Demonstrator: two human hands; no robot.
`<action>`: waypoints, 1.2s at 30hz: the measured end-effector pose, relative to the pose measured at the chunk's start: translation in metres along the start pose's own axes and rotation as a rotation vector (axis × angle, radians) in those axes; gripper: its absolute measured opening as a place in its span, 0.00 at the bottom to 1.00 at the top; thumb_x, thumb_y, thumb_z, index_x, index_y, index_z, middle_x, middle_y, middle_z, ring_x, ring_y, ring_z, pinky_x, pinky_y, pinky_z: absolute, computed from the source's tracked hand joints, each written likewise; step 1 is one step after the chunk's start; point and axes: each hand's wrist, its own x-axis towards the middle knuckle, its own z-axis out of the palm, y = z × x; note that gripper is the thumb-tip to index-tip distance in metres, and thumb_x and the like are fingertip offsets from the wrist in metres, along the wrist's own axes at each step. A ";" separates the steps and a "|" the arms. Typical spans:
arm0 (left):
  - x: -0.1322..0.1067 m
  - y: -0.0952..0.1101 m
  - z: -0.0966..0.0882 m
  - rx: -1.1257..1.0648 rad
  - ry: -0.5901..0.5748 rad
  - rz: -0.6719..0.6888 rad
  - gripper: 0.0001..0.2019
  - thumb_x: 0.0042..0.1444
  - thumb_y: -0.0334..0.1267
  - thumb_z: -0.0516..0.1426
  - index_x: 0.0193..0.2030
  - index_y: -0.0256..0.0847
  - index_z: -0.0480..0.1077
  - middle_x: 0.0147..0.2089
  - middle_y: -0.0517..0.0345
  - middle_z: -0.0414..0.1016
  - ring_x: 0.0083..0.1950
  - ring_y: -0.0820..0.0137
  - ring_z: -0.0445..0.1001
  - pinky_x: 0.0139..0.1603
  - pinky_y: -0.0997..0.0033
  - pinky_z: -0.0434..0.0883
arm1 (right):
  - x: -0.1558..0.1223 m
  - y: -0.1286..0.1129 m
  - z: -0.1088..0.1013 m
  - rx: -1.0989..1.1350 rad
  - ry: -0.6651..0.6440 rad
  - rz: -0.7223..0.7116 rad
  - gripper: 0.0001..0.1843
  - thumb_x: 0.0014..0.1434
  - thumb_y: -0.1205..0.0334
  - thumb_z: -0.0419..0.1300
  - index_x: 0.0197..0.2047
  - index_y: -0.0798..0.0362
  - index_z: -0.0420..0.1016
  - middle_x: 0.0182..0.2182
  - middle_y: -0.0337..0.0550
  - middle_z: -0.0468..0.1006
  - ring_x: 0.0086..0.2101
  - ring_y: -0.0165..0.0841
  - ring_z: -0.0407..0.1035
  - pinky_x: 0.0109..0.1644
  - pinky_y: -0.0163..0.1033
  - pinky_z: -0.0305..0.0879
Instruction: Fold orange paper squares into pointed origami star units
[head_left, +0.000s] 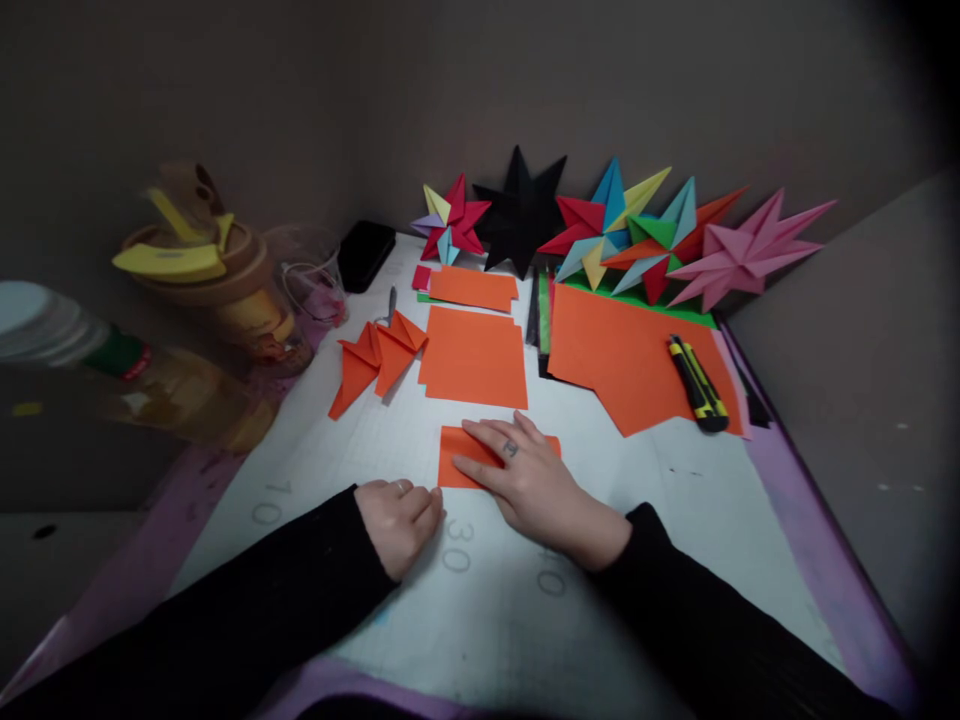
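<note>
A small rectangle of orange paper [450, 460] lies flat on the white cutting mat [495, 620]. My right hand [529, 480] rests over its middle and right part, fingers spread and pressed flat, covering much of the sheet. At the paper's near left corner is my left hand [401, 522], its fingers curled in; whether they pinch the corner is hidden. Just beyond the paper sits a stack of orange squares [476, 355]. Two folded orange paper pieces [379, 355] stand to the left of that stack, with a small metal tool [391, 303], partly hidden, behind them.
Orange strips [472, 288] lie behind the squares. A yellow-black box cutter [697, 385] rests on larger orange sheets [615, 350] at right. Folded paper stars, including a black star [521, 212], line the wall. A bottle [172, 385], lidded cup [225, 285] and black phone-like object [366, 255] stand left.
</note>
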 end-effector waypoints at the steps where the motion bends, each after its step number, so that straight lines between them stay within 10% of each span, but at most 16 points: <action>1: 0.000 0.000 0.000 0.002 -0.006 0.002 0.05 0.58 0.31 0.54 0.38 0.32 0.70 0.21 0.61 0.68 0.21 0.70 0.67 0.18 0.69 0.58 | 0.000 0.000 0.000 0.001 0.000 -0.002 0.25 0.55 0.73 0.54 0.55 0.44 0.69 0.62 0.48 0.58 0.56 0.44 0.55 0.59 0.62 0.46; 20: 0.000 0.004 -0.003 -0.079 0.043 0.011 0.05 0.58 0.31 0.54 0.32 0.36 0.69 0.20 0.62 0.67 0.21 0.71 0.66 0.18 0.69 0.57 | -0.001 0.001 0.001 0.027 0.004 -0.004 0.25 0.55 0.74 0.53 0.54 0.43 0.69 0.62 0.47 0.58 0.57 0.44 0.54 0.59 0.62 0.45; 36: 0.001 0.001 0.003 -0.005 -0.146 -0.049 0.13 0.60 0.39 0.52 0.47 0.34 0.68 0.24 0.58 0.72 0.24 0.66 0.72 0.21 0.69 0.63 | 0.000 -0.003 -0.002 -0.017 0.067 0.093 0.20 0.56 0.68 0.55 0.52 0.45 0.72 0.62 0.46 0.58 0.61 0.48 0.48 0.60 0.62 0.43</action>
